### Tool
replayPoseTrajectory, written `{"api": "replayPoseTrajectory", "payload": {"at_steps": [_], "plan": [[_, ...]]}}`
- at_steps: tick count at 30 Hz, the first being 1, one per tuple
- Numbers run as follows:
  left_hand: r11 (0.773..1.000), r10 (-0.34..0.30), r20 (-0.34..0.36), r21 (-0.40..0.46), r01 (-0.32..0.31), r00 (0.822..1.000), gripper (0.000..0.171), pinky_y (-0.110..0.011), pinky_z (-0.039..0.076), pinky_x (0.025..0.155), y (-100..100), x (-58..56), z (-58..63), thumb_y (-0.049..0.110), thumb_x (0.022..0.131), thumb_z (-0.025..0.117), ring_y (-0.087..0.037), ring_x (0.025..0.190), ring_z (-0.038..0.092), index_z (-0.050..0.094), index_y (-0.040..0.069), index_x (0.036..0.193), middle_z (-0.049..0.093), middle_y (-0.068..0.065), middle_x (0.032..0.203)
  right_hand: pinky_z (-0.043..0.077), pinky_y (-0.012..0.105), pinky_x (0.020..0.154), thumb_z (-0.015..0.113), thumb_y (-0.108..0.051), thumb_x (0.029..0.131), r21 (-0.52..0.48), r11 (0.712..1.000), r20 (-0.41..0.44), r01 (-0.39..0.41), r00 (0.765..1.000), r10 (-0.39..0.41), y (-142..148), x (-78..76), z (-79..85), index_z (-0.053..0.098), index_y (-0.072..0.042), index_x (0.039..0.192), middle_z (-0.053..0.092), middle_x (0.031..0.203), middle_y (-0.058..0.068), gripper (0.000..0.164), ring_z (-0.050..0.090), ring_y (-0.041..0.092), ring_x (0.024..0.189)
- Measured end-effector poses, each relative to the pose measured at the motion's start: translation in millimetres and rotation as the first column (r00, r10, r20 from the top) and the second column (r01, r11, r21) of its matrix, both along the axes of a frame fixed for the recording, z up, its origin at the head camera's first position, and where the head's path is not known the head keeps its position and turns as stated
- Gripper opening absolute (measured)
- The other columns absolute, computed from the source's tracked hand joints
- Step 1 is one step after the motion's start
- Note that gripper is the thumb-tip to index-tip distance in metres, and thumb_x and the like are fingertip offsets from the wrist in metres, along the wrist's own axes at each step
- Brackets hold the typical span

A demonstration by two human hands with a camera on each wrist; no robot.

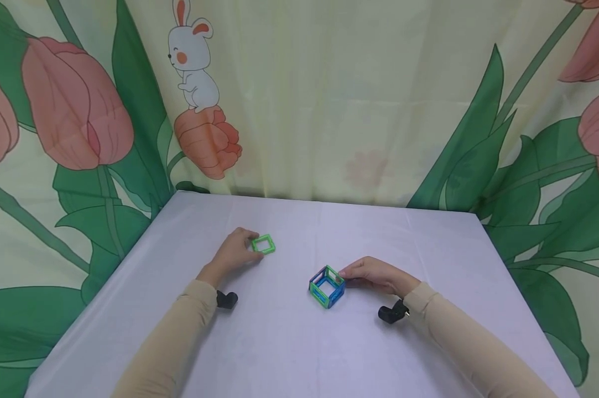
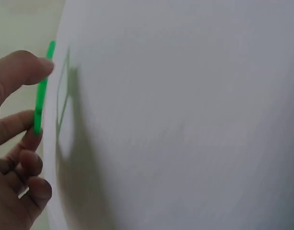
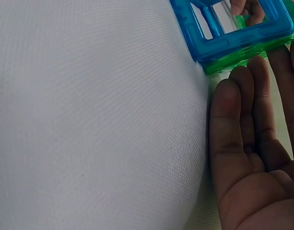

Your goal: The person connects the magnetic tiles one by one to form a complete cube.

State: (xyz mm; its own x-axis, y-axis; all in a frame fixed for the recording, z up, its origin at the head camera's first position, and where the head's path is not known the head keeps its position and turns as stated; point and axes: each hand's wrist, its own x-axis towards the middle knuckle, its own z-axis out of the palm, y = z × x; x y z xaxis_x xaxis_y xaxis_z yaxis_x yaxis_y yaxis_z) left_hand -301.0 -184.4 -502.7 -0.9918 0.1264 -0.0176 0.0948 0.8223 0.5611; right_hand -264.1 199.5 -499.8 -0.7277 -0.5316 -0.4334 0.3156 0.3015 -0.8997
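My left hand (image 1: 233,253) pinches a green square magnetic tile (image 1: 271,242) between thumb and fingers, at the far left part of the table. Seen edge-on in the left wrist view, the tile (image 2: 41,98) stands off the white cloth and throws a shadow on it. Nearer the middle sits an open-framed cube of blue and green magnetic tiles (image 1: 318,296). Thumb and index finger of my right hand (image 1: 376,275) hold its right corner. In the right wrist view the other fingers (image 3: 227,112) lie extended below the cube (image 3: 242,39).
A white cloth covers the table (image 1: 279,342). Behind it hangs a curtain (image 1: 319,110) printed with tulips and a rabbit. Small black cameras (image 1: 227,300) sit at both wrists, low over the cloth.
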Motion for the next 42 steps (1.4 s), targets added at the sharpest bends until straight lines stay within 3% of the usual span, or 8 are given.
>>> {"api": "replayPoseTrajectory", "payload": {"at_steps": [3,8,13,18,29,37,42], "plan": [[0.999,0.032,-0.035,0.012,-0.032,0.999,0.059,-0.044,0.044,0.095,14,14.7,2.5,0.039,0.072,0.080,-0.027,0.110,0.053,0.061,0.013,0.122,0.054,-0.009,0.120,0.050,0.034,0.091,0.070,-0.025,0.087,-0.006,1.000,0.005,-0.002,1.000,0.002,-1,0.5,0.5,0.068,0.004,0.109,0.069,0.110,0.013,0.037,0.066,0.019,0.102],[0.998,0.069,-0.074,0.000,-0.069,0.995,0.058,-0.035,0.048,0.081,50,43.2,19.4,0.046,0.072,0.079,-0.020,0.093,0.055,0.061,0.014,0.117,0.056,-0.005,0.110,0.050,0.034,0.092,0.069,-0.023,0.088,-0.005,1.000,0.009,0.007,1.000,-0.006,-1,2.6,4.5,0.068,0.005,0.110,0.069,0.110,0.014,0.036,0.066,0.019,0.103],[0.997,0.048,-0.103,-0.050,-0.053,0.994,0.059,-0.031,0.048,0.071,84,66.4,34.3,0.052,0.070,0.077,-0.015,0.084,0.055,0.063,0.014,0.113,0.058,-0.001,0.104,0.050,0.034,0.092,0.069,-0.023,0.088,0.004,1.000,0.006,0.007,1.000,-0.007,-2,3.7,6.3,0.068,0.004,0.110,0.069,0.111,0.014,0.035,0.066,0.019,0.103],[0.998,0.012,-0.125,-0.066,-0.021,0.992,0.058,-0.027,0.046,0.064,105,82.2,40.1,0.057,0.070,0.076,-0.011,0.079,0.054,0.064,0.016,0.109,0.059,0.001,0.100,0.050,0.034,0.092,0.068,-0.024,0.089,0.002,1.000,0.007,-0.007,1.000,0.007,-3,2.3,4.2,0.068,0.004,0.110,0.069,0.110,0.013,0.036,0.065,0.018,0.103],[0.994,-0.078,-0.137,-0.089,0.066,0.988,0.058,-0.023,0.044,0.062,135,103.9,43.7,0.061,0.069,0.073,-0.008,0.078,0.052,0.064,0.016,0.104,0.058,0.005,0.093,0.049,0.035,0.093,0.069,-0.027,0.088,0.003,1.000,-0.003,0.004,1.000,-0.004,1,2.4,2.9,0.068,0.004,0.110,0.069,0.110,0.012,0.037,0.066,0.019,0.103],[0.990,-0.124,-0.136,-0.080,0.114,0.983,0.058,-0.022,0.043,0.059,147,110.2,41.8,0.063,0.067,0.074,-0.007,0.076,0.051,0.062,0.017,0.100,0.056,0.006,0.090,0.050,0.035,0.092,0.067,-0.027,0.089,0.015,1.000,-0.032,-0.004,0.999,0.004,1,4.0,3.9,0.068,0.003,0.111,0.069,0.111,0.014,0.037,0.065,0.021,0.104],[0.989,-0.134,-0.171,-0.086,0.121,0.976,0.056,-0.021,0.041,0.058,152,111.5,40.7,0.060,0.066,0.077,-0.007,0.074,0.050,0.062,0.017,0.098,0.054,0.007,0.087,0.050,0.035,0.092,0.066,-0.025,0.090,0.010,1.000,-0.035,-0.011,0.999,0.012,2,3.7,3.3,0.068,0.004,0.111,0.068,0.112,0.014,0.036,0.065,0.022,0.105]]}}
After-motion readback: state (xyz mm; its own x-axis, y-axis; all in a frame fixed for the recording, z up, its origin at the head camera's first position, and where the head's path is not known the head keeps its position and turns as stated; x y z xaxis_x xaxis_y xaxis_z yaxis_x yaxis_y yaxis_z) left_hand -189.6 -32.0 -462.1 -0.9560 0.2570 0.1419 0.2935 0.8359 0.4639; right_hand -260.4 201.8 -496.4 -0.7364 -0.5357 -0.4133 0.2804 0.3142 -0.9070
